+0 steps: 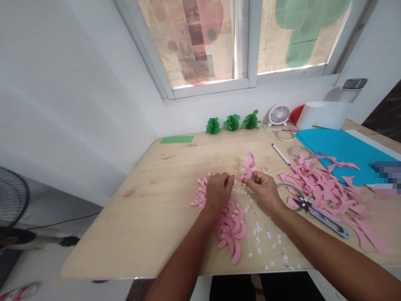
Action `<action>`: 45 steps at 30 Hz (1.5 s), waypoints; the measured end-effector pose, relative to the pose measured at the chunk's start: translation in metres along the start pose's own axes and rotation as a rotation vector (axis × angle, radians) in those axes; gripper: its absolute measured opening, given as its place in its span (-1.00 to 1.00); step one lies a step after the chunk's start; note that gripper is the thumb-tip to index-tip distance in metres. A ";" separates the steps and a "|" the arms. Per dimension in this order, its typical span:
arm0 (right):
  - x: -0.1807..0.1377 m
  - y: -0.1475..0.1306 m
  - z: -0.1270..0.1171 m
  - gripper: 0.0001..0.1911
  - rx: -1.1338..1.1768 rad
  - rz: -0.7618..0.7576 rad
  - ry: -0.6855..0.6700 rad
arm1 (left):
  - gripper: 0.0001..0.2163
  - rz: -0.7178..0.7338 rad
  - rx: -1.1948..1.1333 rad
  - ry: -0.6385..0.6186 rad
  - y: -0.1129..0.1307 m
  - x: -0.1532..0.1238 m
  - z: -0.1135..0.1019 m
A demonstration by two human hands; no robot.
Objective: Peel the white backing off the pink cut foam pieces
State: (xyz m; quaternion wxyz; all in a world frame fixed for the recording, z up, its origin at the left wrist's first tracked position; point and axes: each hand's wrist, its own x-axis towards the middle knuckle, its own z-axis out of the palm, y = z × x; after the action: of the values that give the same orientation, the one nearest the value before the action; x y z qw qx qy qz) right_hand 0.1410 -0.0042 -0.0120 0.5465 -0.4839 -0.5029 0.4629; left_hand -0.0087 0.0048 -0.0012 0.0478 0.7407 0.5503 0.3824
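A wavy pink strip (249,164) stands up from the right hand (263,188), pinched between thumb and fingers above the middle of the wooden table (140,225). Just to its left, the left hand (220,188) has its fingers bent; I cannot tell whether they close on anything. Pink curved pieces (233,238) lie around and below that wrist, with white scraps (258,230) between the arms. To the right are blue-handled scissors (327,220) and pink offcuts (326,179); three green paper ornaments (232,123) stand at the far edge.
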 end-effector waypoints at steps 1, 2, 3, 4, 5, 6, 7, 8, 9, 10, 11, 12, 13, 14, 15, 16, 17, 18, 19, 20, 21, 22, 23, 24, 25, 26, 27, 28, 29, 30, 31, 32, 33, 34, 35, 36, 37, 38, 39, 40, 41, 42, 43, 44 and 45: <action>0.000 -0.001 0.000 -0.66 -0.006 0.002 -0.004 | -0.87 0.004 -0.023 0.004 0.000 0.000 0.000; 0.000 -0.002 0.000 -0.65 -0.011 0.005 -0.009 | -0.87 0.005 -0.056 0.015 0.000 0.001 0.000; 0.000 -0.003 0.001 -0.65 -0.014 0.009 -0.016 | -0.84 -0.002 -0.097 0.024 -0.001 0.001 -0.001; 0.000 -0.004 0.001 -0.66 -0.016 0.015 -0.025 | -0.81 -0.019 -0.143 0.026 -0.001 0.001 -0.001; 0.000 -0.004 0.001 -0.67 -0.015 0.022 -0.037 | -0.79 -0.048 -0.193 0.014 -0.002 0.001 -0.002; -0.001 -0.005 0.001 -0.68 -0.010 0.029 -0.052 | -0.79 -0.093 -0.247 -0.008 -0.002 0.001 -0.002; -0.001 -0.005 0.001 -0.68 -0.002 0.036 -0.072 | -0.80 -0.150 -0.308 -0.035 -0.003 0.001 -0.003; -0.001 -0.005 0.002 -0.69 0.006 0.041 -0.098 | -0.79 -0.213 -0.377 -0.060 -0.003 0.001 -0.004; -0.001 -0.005 0.002 -0.70 0.012 0.044 -0.126 | -0.78 -0.272 -0.447 -0.079 -0.003 0.002 -0.005; -0.002 -0.006 0.002 -0.70 0.015 0.044 -0.155 | -0.76 -0.321 -0.512 -0.091 -0.004 0.002 -0.005; -0.002 -0.006 0.002 -0.69 0.014 0.043 -0.181 | -0.75 -0.358 -0.570 -0.095 -0.004 0.003 -0.006; -0.002 -0.006 0.002 -0.68 0.010 0.043 -0.202 | -0.76 -0.382 -0.619 -0.093 -0.005 0.004 -0.006; -0.002 -0.007 0.003 -0.67 0.005 0.043 -0.215 | -0.78 -0.397 -0.660 -0.089 -0.005 0.004 -0.006; -0.003 -0.007 0.003 -0.66 0.001 0.043 -0.223 | -0.80 -0.405 -0.697 -0.082 -0.006 0.005 -0.005; -0.003 -0.007 0.003 -0.66 0.000 0.046 -0.230 | -0.83 -0.412 -0.733 -0.074 -0.007 0.005 -0.005; -0.003 -0.007 0.003 -0.65 -0.001 0.049 -0.234 | -0.84 -0.417 -0.770 -0.066 -0.009 0.006 -0.004; -0.003 -0.007 0.003 -0.66 0.001 0.053 -0.235 | -0.86 -0.417 -0.808 -0.060 -0.010 0.006 -0.003; -0.003 -0.007 0.003 -0.66 0.002 0.056 -0.234 | -0.87 -0.415 -0.841 -0.057 -0.011 0.005 -0.002; -0.003 -0.008 0.003 -0.65 0.001 0.058 -0.233 | -0.89 -0.409 -0.865 -0.060 -0.013 0.005 0.000; -0.003 -0.008 0.003 -0.65 -0.004 0.058 -0.232 | -0.91 -0.402 -0.877 -0.067 -0.014 0.005 0.001; -0.003 -0.008 0.003 -0.65 -0.010 0.056 -0.230 | -0.92 -0.396 -0.876 -0.076 -0.014 0.005 0.001; -0.003 -0.008 0.003 -0.64 -0.014 0.054 -0.228 | -0.93 -0.392 -0.865 -0.085 -0.015 0.005 0.002; -0.003 -0.008 0.003 -0.64 -0.017 0.053 -0.226 | -0.92 -0.390 -0.844 -0.093 -0.015 0.004 0.002; -0.003 -0.009 0.003 -0.63 -0.018 0.052 -0.225 | -0.91 -0.390 -0.819 -0.100 -0.015 0.004 0.002; -0.002 -0.009 0.003 -0.63 -0.015 0.053 -0.226 | -0.90 -0.391 -0.791 -0.101 -0.015 0.004 0.002; -0.002 -0.009 0.003 -0.63 -0.012 0.056 -0.229 | -0.89 -0.393 -0.759 -0.098 -0.015 0.004 0.002; -0.002 -0.009 0.003 -0.63 -0.010 0.057 -0.231 | -0.88 -0.395 -0.725 -0.094 -0.014 0.004 0.002; -0.003 -0.009 0.003 -0.63 -0.011 0.059 -0.234 | -0.87 -0.395 -0.692 -0.091 -0.014 0.004 0.002; -0.003 -0.010 0.003 -0.63 -0.016 0.060 -0.238 | -0.87 -0.393 -0.667 -0.086 -0.015 0.004 0.001; -0.003 -0.010 0.003 -0.63 -0.020 0.059 -0.238 | -0.88 -0.388 -0.653 -0.084 -0.015 0.004 0.001; -0.003 -0.010 0.003 -0.63 -0.023 0.056 -0.238 | -0.86 -0.382 -0.652 -0.086 -0.015 0.005 0.001; -0.003 -0.010 0.003 -0.64 -0.025 0.053 -0.240 | -0.79 -0.379 -0.662 -0.091 -0.015 0.005 0.000; -0.003 -0.010 0.003 -0.64 -0.023 0.051 -0.241 | -0.73 -0.379 -0.682 -0.098 -0.015 0.005 0.000; -0.003 -0.010 0.003 -0.64 -0.021 0.051 -0.242 | -0.69 -0.385 -0.709 -0.106 -0.014 0.006 -0.001; -0.003 -0.010 0.004 -0.64 -0.016 0.052 -0.242 | -0.70 -0.392 -0.739 -0.119 -0.013 0.006 -0.002; -0.004 -0.010 0.004 -0.64 -0.010 0.056 -0.243 | -0.72 -0.400 -0.774 -0.134 -0.012 0.006 -0.003; -0.004 -0.010 0.004 -0.64 -0.003 0.062 -0.248 | -0.75 -0.410 -0.812 -0.154 -0.010 0.006 -0.004; -0.004 -0.010 0.004 -0.64 0.007 0.071 -0.254 | -0.75 -0.422 -0.854 -0.179 -0.009 0.006 -0.005; -0.004 -0.010 0.004 -0.64 0.019 0.081 -0.264 | -0.75 -0.438 -0.898 -0.205 -0.007 0.005 -0.006; -0.004 -0.010 0.005 -0.64 0.031 0.092 -0.274 | -0.74 -0.459 -0.944 -0.227 -0.005 0.005 -0.007; -0.004 -0.010 0.005 -0.65 0.039 0.102 -0.282 | -0.73 -0.480 -0.995 -0.247 -0.004 0.005 -0.008; -0.005 -0.010 0.005 -0.65 0.044 0.110 -0.289 | -0.72 -0.502 -1.048 -0.262 -0.002 0.004 -0.009; -0.005 -0.010 0.005 -0.66 0.046 0.115 -0.294 | -0.72 -0.520 -1.103 -0.273 -0.001 0.004 -0.010; -0.005 -0.010 0.006 -0.67 0.048 0.116 -0.300 | -0.73 -0.533 -1.153 -0.282 0.000 0.004 -0.011; -0.006 -0.011 0.006 -0.68 0.048 0.115 -0.305 | -0.74 -0.540 -1.194 -0.295 0.000 0.005 -0.012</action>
State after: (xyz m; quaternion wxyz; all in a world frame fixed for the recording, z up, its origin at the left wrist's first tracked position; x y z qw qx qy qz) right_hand 0.1352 -0.0106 -0.0019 0.4478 -0.4226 -0.5402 0.5737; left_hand -0.0154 0.0043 0.0097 0.6180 0.4678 0.3980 0.4907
